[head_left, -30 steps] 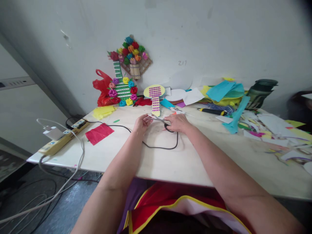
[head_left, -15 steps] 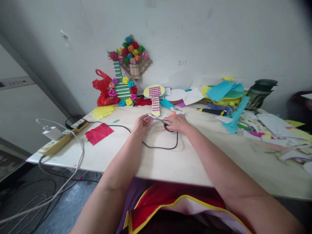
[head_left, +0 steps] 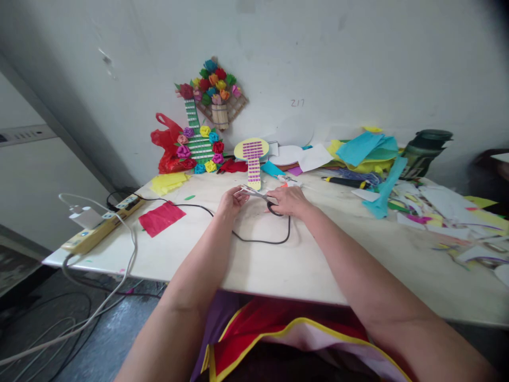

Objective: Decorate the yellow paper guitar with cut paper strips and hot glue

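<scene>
My right hand point(head_left: 292, 200) is closed on a pair of scissors point(head_left: 260, 194) with dark handles, the blades pointing left. Facing it, my left hand point(head_left: 234, 201) is closed in a pinch on a small white strip point(head_left: 243, 189), too small to make out fully. The blade tips reach that strip and my left fingertips. Just behind the hands stands a yellow guitar-like craft piece point(head_left: 253, 164) with purple and white strips. Under my hands a black cable point(head_left: 262, 242) loops across the table point(head_left: 286, 270).
Red paper point(head_left: 162, 218) and a power strip point(head_left: 95, 233) are at the left. Flower-decorated crafts point(head_left: 201, 146) stand against the wall. To the right lie a black-and-yellow tool point(head_left: 344, 182), blue paper point(head_left: 387, 188) and paper scraps point(head_left: 437, 217); a dark bottle point(head_left: 425, 154) leans behind them.
</scene>
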`<state>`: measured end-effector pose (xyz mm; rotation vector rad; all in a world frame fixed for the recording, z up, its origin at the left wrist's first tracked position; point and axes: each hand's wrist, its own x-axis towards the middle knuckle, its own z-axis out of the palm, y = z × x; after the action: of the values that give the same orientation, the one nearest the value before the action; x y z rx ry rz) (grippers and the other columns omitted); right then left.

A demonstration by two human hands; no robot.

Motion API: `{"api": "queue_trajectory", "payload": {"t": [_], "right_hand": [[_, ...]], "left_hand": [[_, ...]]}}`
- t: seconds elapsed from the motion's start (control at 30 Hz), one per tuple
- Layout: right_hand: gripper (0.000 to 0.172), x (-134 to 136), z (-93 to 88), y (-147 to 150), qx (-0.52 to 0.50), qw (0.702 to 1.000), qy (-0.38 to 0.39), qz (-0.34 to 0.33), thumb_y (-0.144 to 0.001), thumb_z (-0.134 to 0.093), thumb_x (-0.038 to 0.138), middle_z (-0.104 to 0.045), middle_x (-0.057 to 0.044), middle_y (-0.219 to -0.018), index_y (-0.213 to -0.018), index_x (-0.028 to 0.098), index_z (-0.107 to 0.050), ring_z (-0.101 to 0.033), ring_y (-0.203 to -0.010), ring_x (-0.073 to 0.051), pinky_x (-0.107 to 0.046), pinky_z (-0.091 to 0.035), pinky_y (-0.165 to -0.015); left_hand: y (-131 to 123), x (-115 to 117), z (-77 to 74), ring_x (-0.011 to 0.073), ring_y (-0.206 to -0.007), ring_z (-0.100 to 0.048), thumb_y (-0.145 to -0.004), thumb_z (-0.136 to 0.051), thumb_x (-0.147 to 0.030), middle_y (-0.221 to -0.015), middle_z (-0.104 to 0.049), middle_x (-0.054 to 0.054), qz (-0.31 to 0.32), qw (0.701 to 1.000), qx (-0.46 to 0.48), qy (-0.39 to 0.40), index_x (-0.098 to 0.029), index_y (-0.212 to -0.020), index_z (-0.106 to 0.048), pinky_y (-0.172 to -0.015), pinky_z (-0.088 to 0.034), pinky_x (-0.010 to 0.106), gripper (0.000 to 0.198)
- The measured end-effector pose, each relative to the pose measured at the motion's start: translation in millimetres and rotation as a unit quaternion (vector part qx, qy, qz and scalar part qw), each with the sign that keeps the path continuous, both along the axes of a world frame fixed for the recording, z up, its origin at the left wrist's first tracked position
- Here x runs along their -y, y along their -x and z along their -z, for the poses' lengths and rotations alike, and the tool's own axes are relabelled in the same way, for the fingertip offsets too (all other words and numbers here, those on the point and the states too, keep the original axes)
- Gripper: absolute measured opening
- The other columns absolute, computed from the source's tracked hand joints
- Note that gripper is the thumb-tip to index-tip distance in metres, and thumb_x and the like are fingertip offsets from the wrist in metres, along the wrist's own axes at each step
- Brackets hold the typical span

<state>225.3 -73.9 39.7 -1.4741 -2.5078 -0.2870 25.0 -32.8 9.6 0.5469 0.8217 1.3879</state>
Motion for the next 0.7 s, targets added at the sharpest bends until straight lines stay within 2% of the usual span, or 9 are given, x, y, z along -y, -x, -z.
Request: {"api": "queue_trajectory", "payload": {"t": [0.27,0.5,0.7], "right_hand": [[0.055,-1.2,1.9,-1.3,-0.015,1.000,-0.003,-0.008,-0.070,-0.052,0.061,-0.066,-0.004,-0.102,-0.111,0.026,-0.060,-0.059,-0.090,-0.021,-0.028,-0.036,-0.065],[0.053,-1.9,2.9,-0.6,-0.029,0.999,0.011,-0.009,-0.069,-0.052,0.062,-0.067,-0.003,-0.099,-0.108,0.027,-0.062,-0.058,-0.094,-0.022,-0.028,-0.037,-0.068],[0.049,-2.3,2.8,-0.4,-0.046,0.998,0.031,-0.010,-0.068,-0.053,0.062,-0.069,-0.002,-0.097,-0.103,0.029,-0.064,-0.059,-0.092,-0.022,-0.028,-0.038,-0.067]], "left_hand": [[-0.3,0.3,-0.6,0.0164,-0.056,-0.065,-0.072,-0.053,-0.010,-0.065,-0.066,0.009,-0.006,1.000,0.000,-0.005,-0.009,-0.080,-0.060,-0.052,-0.052,0.022,0.011],[-0.3,-0.8,-0.6,0.0130,-0.048,-0.060,-0.072,-0.052,-0.009,-0.058,-0.064,0.007,0.003,1.000,-0.010,0.008,-0.009,-0.075,-0.060,-0.056,-0.053,0.023,0.008],[-1.0,1.3,-2.0,0.0136,-0.048,-0.061,-0.074,-0.051,-0.009,-0.057,-0.064,0.008,0.013,1.000,-0.013,0.008,-0.009,-0.073,-0.059,-0.055,-0.053,0.022,0.008]]}}
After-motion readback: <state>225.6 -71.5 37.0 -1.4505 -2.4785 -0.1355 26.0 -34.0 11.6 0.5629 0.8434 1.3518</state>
